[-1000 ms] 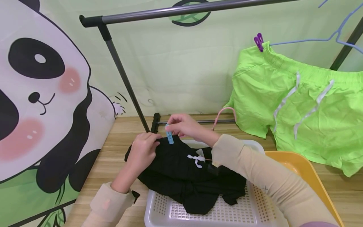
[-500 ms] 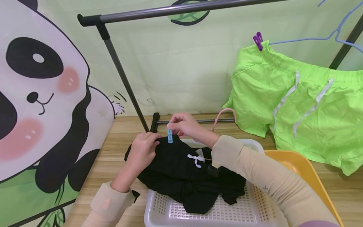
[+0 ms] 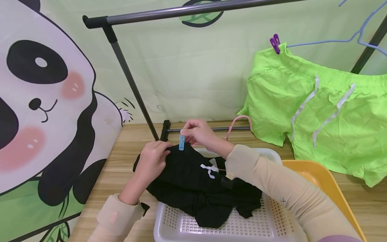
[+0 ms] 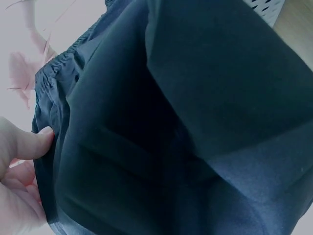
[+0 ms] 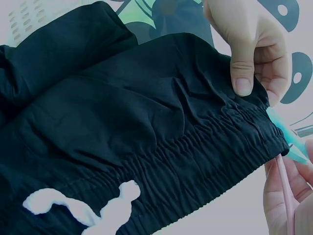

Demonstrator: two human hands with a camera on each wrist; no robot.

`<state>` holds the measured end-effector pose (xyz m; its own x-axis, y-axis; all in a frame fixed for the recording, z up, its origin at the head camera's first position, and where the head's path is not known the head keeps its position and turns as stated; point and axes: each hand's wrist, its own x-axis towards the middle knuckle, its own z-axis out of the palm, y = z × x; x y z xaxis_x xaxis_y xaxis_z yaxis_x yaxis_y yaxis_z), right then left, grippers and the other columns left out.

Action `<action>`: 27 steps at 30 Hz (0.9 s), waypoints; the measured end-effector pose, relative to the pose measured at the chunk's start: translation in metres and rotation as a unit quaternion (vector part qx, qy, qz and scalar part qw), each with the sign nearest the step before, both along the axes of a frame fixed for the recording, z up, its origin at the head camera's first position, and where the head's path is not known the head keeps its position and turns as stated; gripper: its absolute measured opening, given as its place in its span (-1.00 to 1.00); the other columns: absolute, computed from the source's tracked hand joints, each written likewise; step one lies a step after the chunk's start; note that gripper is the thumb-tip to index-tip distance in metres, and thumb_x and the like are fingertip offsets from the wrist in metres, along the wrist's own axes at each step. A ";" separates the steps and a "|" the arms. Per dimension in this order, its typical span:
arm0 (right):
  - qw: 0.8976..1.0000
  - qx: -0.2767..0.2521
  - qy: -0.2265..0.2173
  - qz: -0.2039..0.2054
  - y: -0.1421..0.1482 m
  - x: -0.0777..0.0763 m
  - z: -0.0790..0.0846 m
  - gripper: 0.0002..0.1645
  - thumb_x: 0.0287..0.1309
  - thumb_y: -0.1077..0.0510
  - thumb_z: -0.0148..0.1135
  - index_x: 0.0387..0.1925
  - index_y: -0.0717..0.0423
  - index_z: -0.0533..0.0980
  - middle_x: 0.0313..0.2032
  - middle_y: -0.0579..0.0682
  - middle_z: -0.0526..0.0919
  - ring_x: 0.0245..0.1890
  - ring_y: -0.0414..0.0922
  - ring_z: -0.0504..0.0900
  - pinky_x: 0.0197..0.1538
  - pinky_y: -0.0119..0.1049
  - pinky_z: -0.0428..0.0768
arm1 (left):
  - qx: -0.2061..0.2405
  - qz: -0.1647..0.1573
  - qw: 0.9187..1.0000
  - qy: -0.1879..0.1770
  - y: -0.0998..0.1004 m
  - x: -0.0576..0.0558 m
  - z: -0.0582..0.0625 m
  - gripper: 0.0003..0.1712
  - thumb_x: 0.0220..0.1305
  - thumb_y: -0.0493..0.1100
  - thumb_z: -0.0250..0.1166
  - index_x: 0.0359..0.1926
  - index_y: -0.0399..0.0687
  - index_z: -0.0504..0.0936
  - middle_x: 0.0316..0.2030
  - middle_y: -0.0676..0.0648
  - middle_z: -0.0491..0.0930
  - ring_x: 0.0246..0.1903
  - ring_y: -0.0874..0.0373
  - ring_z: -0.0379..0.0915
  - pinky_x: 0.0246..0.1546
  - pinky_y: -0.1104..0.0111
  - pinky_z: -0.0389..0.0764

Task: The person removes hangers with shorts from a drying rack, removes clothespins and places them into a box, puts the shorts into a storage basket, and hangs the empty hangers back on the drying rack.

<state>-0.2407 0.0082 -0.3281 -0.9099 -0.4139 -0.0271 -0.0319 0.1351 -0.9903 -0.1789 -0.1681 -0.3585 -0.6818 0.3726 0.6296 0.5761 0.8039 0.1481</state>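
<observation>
Black shorts [image 3: 187,181] with an elastic waistband and a white drawstring lie bunched over a white perforated basket [image 3: 163,232]. My left hand [image 3: 152,159] pinches them near the waistband's left end; in the left wrist view its thumb [image 4: 39,142] presses on the cloth. Just right of it, my right hand [image 3: 199,133] pinches a light blue clothespin [image 3: 181,143], whose lower end overlaps the waistband edge. The right wrist view shows that clothespin [image 5: 281,122] at the waistband corner, where a pink hanger [image 5: 286,196] meets the cloth. Most of the hanger is hidden behind the shorts.
A dark metal rack [image 3: 181,13] spans the back. Lime green shorts [image 3: 272,101] hang at right from a blue hanger [image 3: 317,43], held by a purple clothespin [image 3: 275,43]. An orange-yellow tray [image 3: 328,178] stands right of the basket. A panda-print backdrop [image 3: 51,111] borders the left.
My right hand has shifted slightly up and to the right with the blue clothespin, which now hangs more upright. My left hand and the black shorts have stayed in place.
</observation>
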 end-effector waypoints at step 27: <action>0.994 -0.096 -0.058 -0.018 0.011 -0.006 0.002 -0.85 0.15 0.18 0.06 -0.47 0.17 0.36 -0.67 -0.05 0.49 -0.69 -0.18 0.49 -0.52 -0.39 0.52 | 0.005 0.003 1.000 -0.002 -0.002 0.001 -0.002 -0.84 -0.06 -0.45 0.28 -0.38 -0.20 0.61 -0.43 -0.12 0.61 -0.41 0.02 0.49 -0.21 0.20 0.49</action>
<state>-0.2467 0.0195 -0.3259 -0.9196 -0.3886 -0.0573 0.0859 -0.0568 -0.9947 -0.1779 -0.1705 -0.3602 -0.6864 0.3625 0.6305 0.5714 0.8051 0.1591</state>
